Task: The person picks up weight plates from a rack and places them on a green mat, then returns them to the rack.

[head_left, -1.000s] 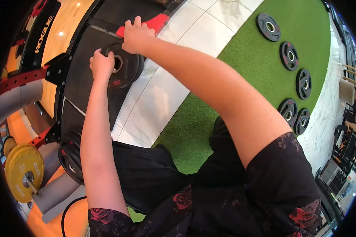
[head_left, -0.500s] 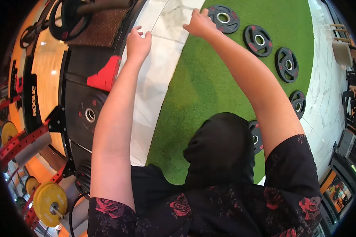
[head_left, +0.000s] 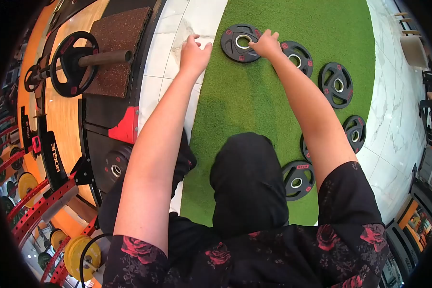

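My left hand (head_left: 195,58) reaches out over the white tile strip by the edge of the turf, its fingers apart and nothing in it. My right hand (head_left: 266,44) is also open, its thumb overlapping the right rim of a black weight plate (head_left: 231,48) that lies flat on the turf. That plate has red marks and a silver ring round its centre hole. Just beyond my right wrist lies a second weight plate (head_left: 303,54), partly covered by the hand and forearm.
More weight plates, one at the right (head_left: 327,77) and one near my knee (head_left: 290,192), curve along the green turf (head_left: 245,105). To the left, a loaded barbell (head_left: 105,58) rests over a brown rubber block (head_left: 117,33). A red rack (head_left: 31,218) stands lower left.
The view has shifted, so the plates sit lower and farther left. Both hands have moved right and down in view, and my right hand now overlaps the nearest plate's opposite side.
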`<state>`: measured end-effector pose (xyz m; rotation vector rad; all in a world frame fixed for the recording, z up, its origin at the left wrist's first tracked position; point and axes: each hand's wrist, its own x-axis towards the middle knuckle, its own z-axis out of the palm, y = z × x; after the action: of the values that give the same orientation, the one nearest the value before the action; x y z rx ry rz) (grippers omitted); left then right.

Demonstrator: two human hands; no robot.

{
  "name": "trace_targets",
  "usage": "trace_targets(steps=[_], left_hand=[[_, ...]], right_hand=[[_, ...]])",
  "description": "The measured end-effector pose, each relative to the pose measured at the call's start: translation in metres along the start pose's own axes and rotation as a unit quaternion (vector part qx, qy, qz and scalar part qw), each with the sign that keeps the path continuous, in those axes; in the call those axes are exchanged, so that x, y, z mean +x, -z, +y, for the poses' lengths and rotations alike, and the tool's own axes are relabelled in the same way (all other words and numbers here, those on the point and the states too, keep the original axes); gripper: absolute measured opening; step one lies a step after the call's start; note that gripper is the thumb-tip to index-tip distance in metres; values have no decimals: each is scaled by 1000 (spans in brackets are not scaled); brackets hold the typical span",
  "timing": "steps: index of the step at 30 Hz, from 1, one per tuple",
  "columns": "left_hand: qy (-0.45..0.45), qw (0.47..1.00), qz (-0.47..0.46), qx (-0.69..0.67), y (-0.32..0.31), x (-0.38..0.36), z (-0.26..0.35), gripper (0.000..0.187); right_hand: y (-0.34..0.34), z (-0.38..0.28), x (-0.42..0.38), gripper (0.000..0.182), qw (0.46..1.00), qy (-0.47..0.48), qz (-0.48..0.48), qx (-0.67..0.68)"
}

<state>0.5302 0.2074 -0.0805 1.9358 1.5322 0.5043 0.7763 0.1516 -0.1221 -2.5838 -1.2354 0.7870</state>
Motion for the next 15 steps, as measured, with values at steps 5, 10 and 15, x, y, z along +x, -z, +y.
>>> trace_targets(steps=[5,10,15], left_hand=[[21,998,-48,28,-71,32,-30,68],[1,994,-95,51,-136,63,-49,90],[-7,990,-138,11,-172,82,-51,96]], right_hand=[[-40,0,36,97,999,-41,7,32],[-74,14,71,98,998,-65,21,-13],[-83,19,76,98,991,-124,46,13]])
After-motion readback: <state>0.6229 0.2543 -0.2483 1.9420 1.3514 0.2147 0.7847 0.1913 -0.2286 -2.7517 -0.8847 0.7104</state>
